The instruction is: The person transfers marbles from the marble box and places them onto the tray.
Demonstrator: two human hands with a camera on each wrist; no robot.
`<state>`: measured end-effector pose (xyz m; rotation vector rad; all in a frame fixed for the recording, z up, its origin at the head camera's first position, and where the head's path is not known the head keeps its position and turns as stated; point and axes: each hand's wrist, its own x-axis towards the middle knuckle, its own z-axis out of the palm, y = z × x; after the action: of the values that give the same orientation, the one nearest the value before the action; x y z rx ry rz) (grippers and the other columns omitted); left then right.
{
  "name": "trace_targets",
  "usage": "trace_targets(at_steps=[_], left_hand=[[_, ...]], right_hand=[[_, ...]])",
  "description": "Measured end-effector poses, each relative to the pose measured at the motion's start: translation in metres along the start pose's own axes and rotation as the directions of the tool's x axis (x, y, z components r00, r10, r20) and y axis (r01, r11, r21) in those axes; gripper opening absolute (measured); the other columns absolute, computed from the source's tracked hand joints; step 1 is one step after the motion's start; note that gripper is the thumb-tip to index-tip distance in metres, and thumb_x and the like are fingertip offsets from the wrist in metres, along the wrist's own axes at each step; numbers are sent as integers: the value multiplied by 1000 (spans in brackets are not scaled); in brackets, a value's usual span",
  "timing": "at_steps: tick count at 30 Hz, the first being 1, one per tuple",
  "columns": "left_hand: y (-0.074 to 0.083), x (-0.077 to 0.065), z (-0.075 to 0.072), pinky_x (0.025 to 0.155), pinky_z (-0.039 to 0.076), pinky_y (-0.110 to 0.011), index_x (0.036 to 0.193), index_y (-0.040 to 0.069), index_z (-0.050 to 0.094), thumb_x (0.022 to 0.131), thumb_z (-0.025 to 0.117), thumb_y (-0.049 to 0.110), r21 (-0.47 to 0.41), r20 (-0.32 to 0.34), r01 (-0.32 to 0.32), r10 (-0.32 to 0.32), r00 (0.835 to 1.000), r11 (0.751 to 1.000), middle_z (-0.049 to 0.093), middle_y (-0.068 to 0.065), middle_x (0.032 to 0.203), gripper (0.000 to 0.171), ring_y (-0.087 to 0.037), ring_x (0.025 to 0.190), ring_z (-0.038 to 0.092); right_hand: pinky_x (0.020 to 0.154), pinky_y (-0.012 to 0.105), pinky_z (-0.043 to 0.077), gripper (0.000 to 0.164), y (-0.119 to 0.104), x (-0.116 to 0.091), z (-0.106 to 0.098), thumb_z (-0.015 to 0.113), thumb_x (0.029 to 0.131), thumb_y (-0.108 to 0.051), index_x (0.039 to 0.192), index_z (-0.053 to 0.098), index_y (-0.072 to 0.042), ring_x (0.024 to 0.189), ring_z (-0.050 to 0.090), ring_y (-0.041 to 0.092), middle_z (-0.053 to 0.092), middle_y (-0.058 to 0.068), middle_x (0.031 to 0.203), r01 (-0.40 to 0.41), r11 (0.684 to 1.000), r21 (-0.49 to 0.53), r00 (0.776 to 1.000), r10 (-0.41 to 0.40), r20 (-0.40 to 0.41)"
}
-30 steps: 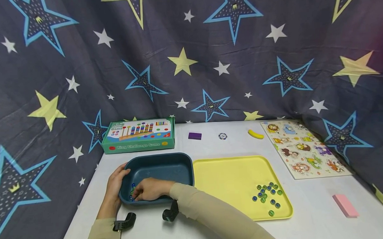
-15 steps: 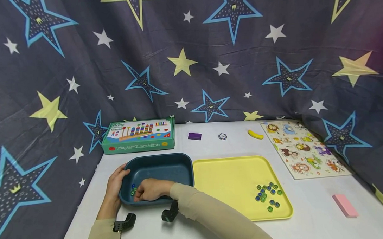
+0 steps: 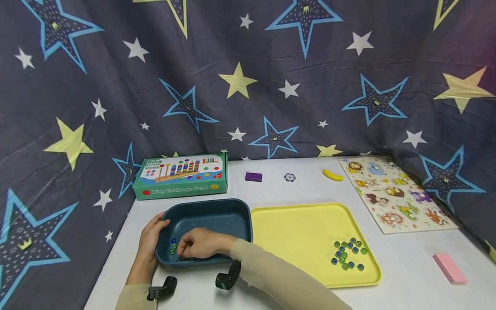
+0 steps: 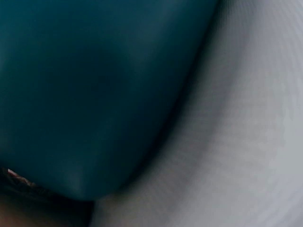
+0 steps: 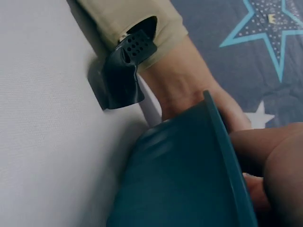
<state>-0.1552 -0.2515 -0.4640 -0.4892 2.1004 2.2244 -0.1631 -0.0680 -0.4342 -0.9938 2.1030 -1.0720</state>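
Note:
In the head view my left hand [image 3: 149,237] grips the left rim of a dark teal bin [image 3: 229,219]. My right hand [image 3: 205,243] reaches down inside it, fingers curled and fingertips low near the front left corner. I cannot tell whether they pinch anything. Beside those fingertips lie a few blue and green glass marbles [image 3: 173,246]. The bin's outer wall [image 4: 85,94] fills much of the left wrist view. From the right wrist, the bin's rim [image 5: 227,156] stands between the left wrist and the near part of the right hand [image 5: 284,165].
A yellow tray [image 3: 292,244] adjoins the bin, with several glass marbles [image 3: 343,255] at its right end. Behind stand a green game box [image 3: 181,175], purple block [image 3: 254,176], poker chip [image 3: 290,177] and toy banana [image 3: 332,175]. An animal puzzle board [image 3: 397,193] and pink block [image 3: 449,268] lie right.
My right hand has shifted slightly to the right inside the bin, and its wrist has turned a little. A few marbles on the tray have rolled closer to the others. My left hand stays put.

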Motion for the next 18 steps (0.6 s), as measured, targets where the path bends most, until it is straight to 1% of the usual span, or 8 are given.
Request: trace_targets(at_steps=[4, 7, 9, 13, 16, 18], left_hand=[[0, -1, 0, 91, 33, -24, 132, 8, 42, 92, 48, 22, 9, -2, -2, 2, 1000, 1000, 40, -6, 134, 43, -17, 116, 37], [-1, -1, 0, 87, 35, -21, 132, 10, 43, 92, 48, 23, 22, -12, 1, -1, 1000, 1000, 41, -6, 133, 43, -16, 115, 38], [-1, -1, -1, 85, 37, -21, 132, 10, 43, 92, 48, 22, 27, -22, 6, -5, 1000, 1000, 41, -5, 132, 43, -15, 114, 39], [-2, 0, -1, 86, 35, -22, 133, 11, 42, 92, 47, 22, 32, -24, 8, -7, 1000, 999, 41, -5, 132, 43, -15, 113, 39], [-2, 1, 0, 88, 34, -23, 133, 11, 41, 93, 46, 22, 36, -16, 6, -5, 1000, 999, 40, -4, 133, 43, -16, 113, 37], [-1, 1, 0, 88, 34, -24, 134, 11, 41, 93, 46, 22, 34, -13, 6, -5, 1000, 999, 40, -4, 133, 43, -16, 113, 37]], right_hand=[[62, 18, 42, 15, 2, -11, -8, 54, 88, -13, 94, 67, -14, 68, 51, 1, 62, -10, 84, 28, 1000, -9, 993, -29, -118], [61, 19, 43, 17, 1, -22, -16, 52, 91, -18, 98, 67, -16, 70, 51, 2, 63, -8, 90, 48, 999, -14, 975, -50, -215], [60, 20, 43, 16, 0, -30, -22, 52, 91, -20, 99, 67, -17, 69, 50, 4, 62, -8, 90, 69, 998, -6, 954, -68, -291], [56, 22, 44, 15, 4, -47, -32, 56, 89, -21, 101, 65, -18, 64, 50, 8, 59, -10, 89, 115, 993, 10, 899, -100, -427], [54, 23, 43, 15, 11, -61, -40, 59, 88, -20, 101, 65, -16, 61, 49, 10, 59, -9, 89, 122, 992, 2, 864, -105, -493], [53, 23, 42, 14, 16, -70, -47, 61, 87, -19, 100, 65, -17, 59, 49, 11, 59, -9, 89, 103, 995, -1, 845, -88, -528]])
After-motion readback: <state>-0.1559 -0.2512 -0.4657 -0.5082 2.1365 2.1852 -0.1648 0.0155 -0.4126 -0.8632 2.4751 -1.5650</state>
